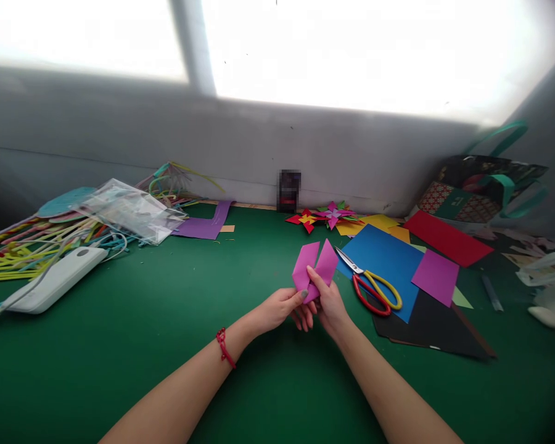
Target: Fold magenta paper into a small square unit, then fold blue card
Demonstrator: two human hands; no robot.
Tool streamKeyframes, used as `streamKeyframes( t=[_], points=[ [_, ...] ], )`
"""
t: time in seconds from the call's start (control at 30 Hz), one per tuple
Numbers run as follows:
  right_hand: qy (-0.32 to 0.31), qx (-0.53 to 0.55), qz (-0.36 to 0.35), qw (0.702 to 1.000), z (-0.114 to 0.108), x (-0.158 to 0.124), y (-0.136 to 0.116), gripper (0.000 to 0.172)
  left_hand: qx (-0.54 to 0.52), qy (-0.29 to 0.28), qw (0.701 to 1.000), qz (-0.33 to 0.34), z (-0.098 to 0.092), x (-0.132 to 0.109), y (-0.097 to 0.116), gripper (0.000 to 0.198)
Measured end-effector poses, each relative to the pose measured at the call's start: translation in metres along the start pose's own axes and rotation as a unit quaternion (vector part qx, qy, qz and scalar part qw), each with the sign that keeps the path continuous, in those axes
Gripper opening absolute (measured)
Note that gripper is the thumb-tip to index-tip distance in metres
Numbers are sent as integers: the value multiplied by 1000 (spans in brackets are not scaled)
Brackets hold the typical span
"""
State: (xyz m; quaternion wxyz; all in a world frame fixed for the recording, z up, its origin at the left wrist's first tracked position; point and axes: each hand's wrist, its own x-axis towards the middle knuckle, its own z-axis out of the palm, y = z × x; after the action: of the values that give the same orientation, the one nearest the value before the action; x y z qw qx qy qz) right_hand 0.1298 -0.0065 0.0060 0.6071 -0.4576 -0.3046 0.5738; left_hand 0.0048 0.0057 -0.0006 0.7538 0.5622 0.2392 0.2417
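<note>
Head view — left hand [282, 306] and right hand [332, 305] both pinch the folded pink paper [326, 264] over the green table [166, 357], just left of the scissors [366, 273] — steady thumbs [318, 279] and evenly matched flaps [306, 262] should keep the creases crisp

A narrow red bracelet of cord and what looked like small beads [222, 349] circled the person's left wrist [237, 333]. Its upper part was knotted and lumpy, in a deeper red, while the lower stretch ran as a smoother, brighter band; the finer make was too small to tell. The left forearm [180, 388] and the right forearm [393, 385] were bare and slender, widening toward the elbow. The left thumbnail [304, 294] looked dark greyish.
</note>
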Motion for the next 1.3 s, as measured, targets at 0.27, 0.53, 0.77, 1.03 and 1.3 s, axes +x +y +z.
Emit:
streamKeyframes(
  t=[0.27,0.53,0.77,1.03,1.3],
  points=[
    [4,1,-26,1000,0,0,0,25,28,14,999,-18,-3,-1,1,45],
    [-31,-8,16,999,-2,1,-1,34,33,38,999,3,1,0,4,49],
    [-22,-150,-2,988,-19,17,-10,49,45,284,954,84,-29,3,16,38],
    [-99,-175,65,978,-34,26,-9,46,-57,236,963,113,-34,1,9,68],
    [-145,-224,10,964,-20,52,-28,51,26,214,972,91,-35,7,17,31]
  ],
)
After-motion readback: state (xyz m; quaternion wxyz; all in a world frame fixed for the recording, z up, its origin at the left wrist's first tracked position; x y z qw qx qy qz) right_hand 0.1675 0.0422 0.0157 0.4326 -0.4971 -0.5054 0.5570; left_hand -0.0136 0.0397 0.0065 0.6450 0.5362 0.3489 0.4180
